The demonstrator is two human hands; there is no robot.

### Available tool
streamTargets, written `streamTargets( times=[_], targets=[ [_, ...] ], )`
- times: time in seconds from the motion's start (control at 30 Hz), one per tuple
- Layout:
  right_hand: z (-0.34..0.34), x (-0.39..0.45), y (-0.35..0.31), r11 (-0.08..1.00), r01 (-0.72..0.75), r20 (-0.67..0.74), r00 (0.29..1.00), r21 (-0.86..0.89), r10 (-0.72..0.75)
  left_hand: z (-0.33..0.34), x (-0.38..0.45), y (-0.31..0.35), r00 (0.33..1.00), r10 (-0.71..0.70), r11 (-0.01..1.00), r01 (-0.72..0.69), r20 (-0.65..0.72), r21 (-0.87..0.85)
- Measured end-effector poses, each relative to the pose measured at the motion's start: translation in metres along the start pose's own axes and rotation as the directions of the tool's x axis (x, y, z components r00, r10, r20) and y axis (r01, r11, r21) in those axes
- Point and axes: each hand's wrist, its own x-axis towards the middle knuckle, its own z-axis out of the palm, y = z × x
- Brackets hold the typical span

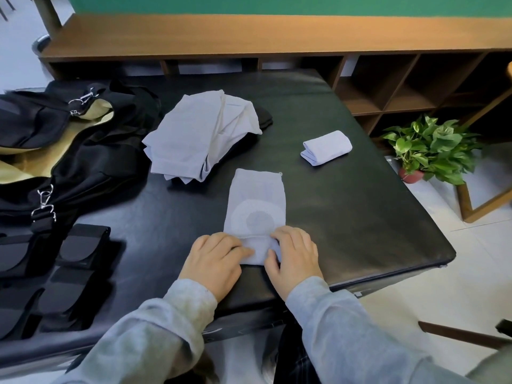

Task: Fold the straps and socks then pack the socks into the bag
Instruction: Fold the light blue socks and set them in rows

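Lying open at far left, a black bag (83, 162) shows tan lining, folded black straps (69, 275) in front of it. Right of it sits a pile of pale socks (191, 139). On the black table (360, 217), the left hand (214, 263) and right hand (295, 259) pinch a sock's (256, 206) near end, rolling it. A rolled sock (326, 148) rests farther right.

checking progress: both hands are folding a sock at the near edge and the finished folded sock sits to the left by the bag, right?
Not quite. The head view shows the folded sock lying to the right, away from the bag. Both the left hand and the right hand are folding the sock.
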Motion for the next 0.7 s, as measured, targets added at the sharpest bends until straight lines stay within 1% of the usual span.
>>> streamTargets(
  times=[0.07,0.17,0.23,0.27,0.3,0.33,0.4,0.47,0.53,0.6,0.7],
  targets=[
    [-0.002,0.0,0.0,1.0,0.023,0.035,0.999,0.004,-0.023,-0.005,0.002,0.004,0.997,-0.073,0.997,0.073,0.01,0.0],
    [-0.009,-0.003,0.002,0.98,0.177,0.088,0.979,0.091,-0.185,-0.009,0.003,0.004,0.983,-0.185,0.983,0.184,0.023,0.009],
    [-0.014,-0.006,0.003,0.943,0.295,0.102,0.944,0.156,-0.313,-0.011,0.003,0.004,0.961,-0.264,0.964,0.262,0.08,0.034],
    [-0.015,-0.007,0.004,0.927,0.333,0.1,0.93,0.171,-0.353,-0.012,0.004,0.003,0.947,-0.299,0.954,0.295,0.115,0.049],
    [-0.015,-0.008,0.005,0.923,0.344,0.092,0.928,0.17,-0.362,-0.011,0.004,0.003,0.935,-0.322,0.946,0.316,0.146,0.064],
    [-0.015,-0.009,0.005,0.931,0.33,0.069,0.937,0.156,-0.344,-0.011,0.005,0.002,0.925,-0.335,0.942,0.326,0.178,0.078],
    [-0.013,-0.009,0.004,0.959,0.261,-0.009,0.965,0.113,-0.261,-0.008,0.005,0.001,0.917,-0.331,0.943,0.316,0.222,0.1],
    [-0.009,-0.009,0.004,0.979,0.192,-0.061,0.98,0.073,-0.188,-0.006,0.004,0.001,0.929,-0.292,0.956,0.276,0.229,0.099],
    [-0.005,-0.009,0.002,0.992,0.123,-0.034,0.992,0.022,-0.122,-0.006,0.003,0.001,0.955,-0.223,0.974,0.213,0.197,0.071],
    [-0.003,-0.007,0.0,0.997,0.065,0.027,0.998,-0.046,-0.064,-0.005,0.002,0.0,0.98,-0.159,0.987,0.155,0.122,0.04],
    [-0.003,-0.004,-0.002,0.993,0.053,0.092,0.995,-0.107,-0.044,-0.002,-0.002,-0.002,0.994,-0.111,0.993,0.112,-0.008,0.024]
  ],
)
